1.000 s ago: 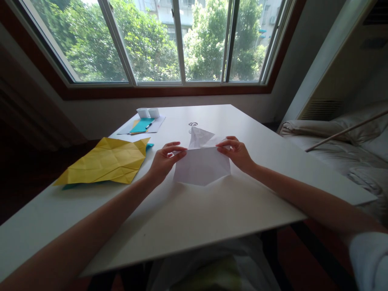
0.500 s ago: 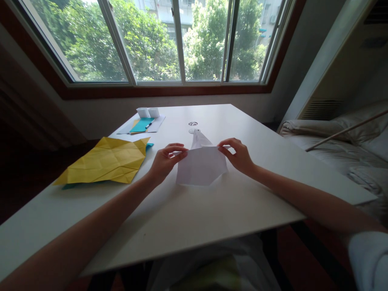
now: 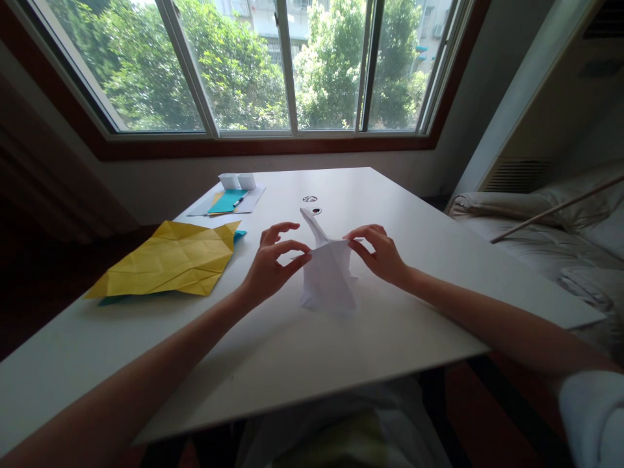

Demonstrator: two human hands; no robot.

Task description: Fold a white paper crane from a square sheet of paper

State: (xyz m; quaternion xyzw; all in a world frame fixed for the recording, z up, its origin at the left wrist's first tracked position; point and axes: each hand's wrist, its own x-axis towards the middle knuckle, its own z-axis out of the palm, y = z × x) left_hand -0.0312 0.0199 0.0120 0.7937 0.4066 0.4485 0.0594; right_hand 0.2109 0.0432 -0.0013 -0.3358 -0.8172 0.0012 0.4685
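White folded paper (image 3: pixel 329 276) is pinched between both hands above the middle of the table (image 3: pixel 302 351).

The paper is held partly collapsed, its two sides pressed toward each other so that a narrow point is raised toward the far edge; the lower tip appears to rest on the tabletop, which likely steadies it. The left hand (image 3: pixel 273 263) is closed on the paper's left upper corner with thumb and forefinger, the other fingers spread free. The right hand (image 3: pixel 383 253) is closed on the right upper corner likewise. Toward the left edge a creased yellow sheet (image 3: pixel 170 260) is laid flat, well apart; near the far left corner a teal sheet (image 3: pixel 228 201) and small white boxes (image 3: pixel 238 181) are set aside.
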